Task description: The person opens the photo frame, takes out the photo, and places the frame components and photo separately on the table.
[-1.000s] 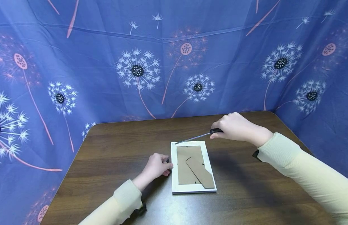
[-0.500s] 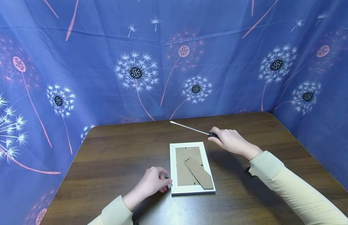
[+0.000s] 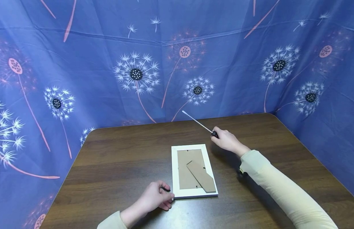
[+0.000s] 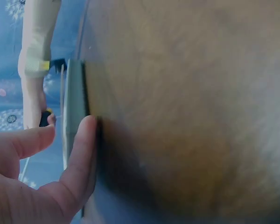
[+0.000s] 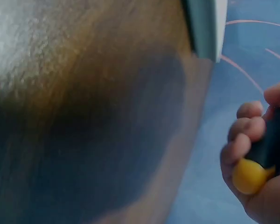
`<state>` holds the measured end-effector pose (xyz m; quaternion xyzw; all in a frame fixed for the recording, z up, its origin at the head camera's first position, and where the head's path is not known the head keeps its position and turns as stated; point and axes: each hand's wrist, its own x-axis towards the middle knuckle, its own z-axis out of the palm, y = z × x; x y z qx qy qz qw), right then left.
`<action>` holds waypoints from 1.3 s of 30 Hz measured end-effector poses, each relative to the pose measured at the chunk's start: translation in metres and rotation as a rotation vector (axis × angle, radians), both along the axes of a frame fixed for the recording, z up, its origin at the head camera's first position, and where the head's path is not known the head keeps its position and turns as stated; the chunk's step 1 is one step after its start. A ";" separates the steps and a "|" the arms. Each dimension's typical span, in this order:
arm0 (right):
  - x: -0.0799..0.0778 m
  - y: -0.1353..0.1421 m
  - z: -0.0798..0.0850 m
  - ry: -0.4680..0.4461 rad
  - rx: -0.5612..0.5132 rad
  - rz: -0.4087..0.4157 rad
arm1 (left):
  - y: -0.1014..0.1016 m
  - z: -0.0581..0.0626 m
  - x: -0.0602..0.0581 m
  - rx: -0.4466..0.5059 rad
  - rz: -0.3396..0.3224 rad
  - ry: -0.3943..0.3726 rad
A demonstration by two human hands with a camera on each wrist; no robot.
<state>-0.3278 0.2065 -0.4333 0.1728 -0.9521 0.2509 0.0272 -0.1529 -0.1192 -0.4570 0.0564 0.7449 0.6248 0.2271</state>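
Observation:
A white picture frame (image 3: 175,168) lies face down on the table, its brown backing (image 3: 183,173) and slanted easel leg (image 3: 204,179) facing up. At its near left corner is my left hand (image 3: 154,197), fingers loosely bent. In the left wrist view, a fingertip rests against the side of the frame (image 4: 75,100), with thumb and finger spread apart. My right hand (image 3: 226,140), beyond the frame's right side, grips a screwdriver (image 3: 198,122) by its black handle, the shaft pointing up, far and left. The handle's yellow end (image 5: 248,176) shows in the right wrist view.
The brown wooden table (image 3: 122,156) extends around the frame on all sides. A blue cloth (image 3: 108,79) with dandelion prints hangs behind it and along both sides. Dark wrist gear (image 3: 242,172) sits under the right sleeve.
The screwdriver tip has left the frame's far left corner and swung up and away; the right hand has drawn lower. The left hand has slid along the frame's left side to the near corner.

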 end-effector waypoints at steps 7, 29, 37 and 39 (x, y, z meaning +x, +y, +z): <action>-0.017 -0.014 -0.013 -0.033 0.005 0.014 | 0.003 -0.007 0.005 0.112 0.038 -0.048; -0.014 -0.023 -0.034 -0.230 -0.124 0.056 | 0.011 -0.018 0.009 0.159 0.069 -0.071; -0.012 -0.025 -0.031 -0.240 -0.130 0.050 | 0.010 -0.018 0.009 0.160 0.071 -0.051; -0.012 -0.025 -0.030 -0.235 -0.129 0.050 | 0.010 -0.017 0.009 0.163 0.072 -0.047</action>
